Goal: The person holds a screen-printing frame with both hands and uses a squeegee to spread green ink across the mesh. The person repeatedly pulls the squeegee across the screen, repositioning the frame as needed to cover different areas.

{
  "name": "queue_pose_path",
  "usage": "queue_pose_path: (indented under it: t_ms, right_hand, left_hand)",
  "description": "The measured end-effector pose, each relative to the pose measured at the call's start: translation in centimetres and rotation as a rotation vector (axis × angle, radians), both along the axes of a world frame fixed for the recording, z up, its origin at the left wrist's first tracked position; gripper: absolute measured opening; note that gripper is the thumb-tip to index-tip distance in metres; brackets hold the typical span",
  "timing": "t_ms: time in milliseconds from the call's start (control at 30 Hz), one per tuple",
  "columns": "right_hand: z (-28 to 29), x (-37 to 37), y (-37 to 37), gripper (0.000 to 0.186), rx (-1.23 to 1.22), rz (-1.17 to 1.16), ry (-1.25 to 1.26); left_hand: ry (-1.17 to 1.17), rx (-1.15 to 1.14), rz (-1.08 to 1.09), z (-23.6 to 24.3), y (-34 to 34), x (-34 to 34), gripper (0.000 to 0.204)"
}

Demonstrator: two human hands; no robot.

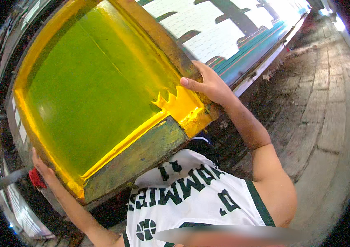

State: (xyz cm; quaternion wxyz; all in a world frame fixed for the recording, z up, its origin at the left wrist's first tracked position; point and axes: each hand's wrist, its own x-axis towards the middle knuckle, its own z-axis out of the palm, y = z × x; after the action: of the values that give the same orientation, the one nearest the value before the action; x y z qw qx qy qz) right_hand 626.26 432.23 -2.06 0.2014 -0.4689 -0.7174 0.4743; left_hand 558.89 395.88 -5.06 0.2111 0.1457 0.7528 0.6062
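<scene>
A large screen-printing frame (158,33) fills the upper left, held at a tilt in front of me. Its mesh (92,90) looks green, and thick yellow ink coats the inner borders. More ink is pooled with a jagged edge in the near right corner (187,107). My right hand (212,84) grips the right side rail, thumb on top and fingers over the outer edge. At the near left side, my left hand (41,166) is against the frame's outer edge; its fingers are partly hidden. A dark, ink-stained bar (138,156) forms the near side.
Beyond the frame, a long table (249,49) with a teal border carries white pieces with dark gaps between them. A worn slab floor (319,99) runs along the right. Red material (37,178) is on a bar (10,181) near my left hand.
</scene>
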Motion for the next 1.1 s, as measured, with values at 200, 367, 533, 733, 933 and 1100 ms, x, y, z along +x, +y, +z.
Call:
queue_pose_path:
  t_ms: [200,367,533,733,933,1100]
  right_hand:
    - [0.3,-1.4,0.4,0.092,0.056,0.021,0.001]
    - [2.3,-1.9,1.2,0.088,-0.008,0.036,-0.043]
    - [2.8,-1.3,6.3,0.079,0.079,0.058,-0.170]
    - [1.3,3.4,14.3,0.070,-0.018,0.009,-0.144]
    - [-0.9,8.6,20.5,0.062,-0.111,-0.040,-0.041]
    - [-2.5,13.4,23.6,0.064,-0.069,-0.012,-0.049]
  left_hand:
    - [0.151,-0.063,0.093,1.6,1.5,2.8,0.054]
    - [0.059,-0.103,0.111,3.1,0.2,2.7,0.048]
    - [-0.116,0.050,0.138,1.7,4.8,3.5,0.050]
    - [0.106,-0.098,0.132,-1.7,15.6,10.9,0.063]
    - [0.190,-0.312,0.192,-3.9,23.5,18.9,0.074]
    - [0.151,-0.326,0.220,-4.5,25.5,23.6,0.072]
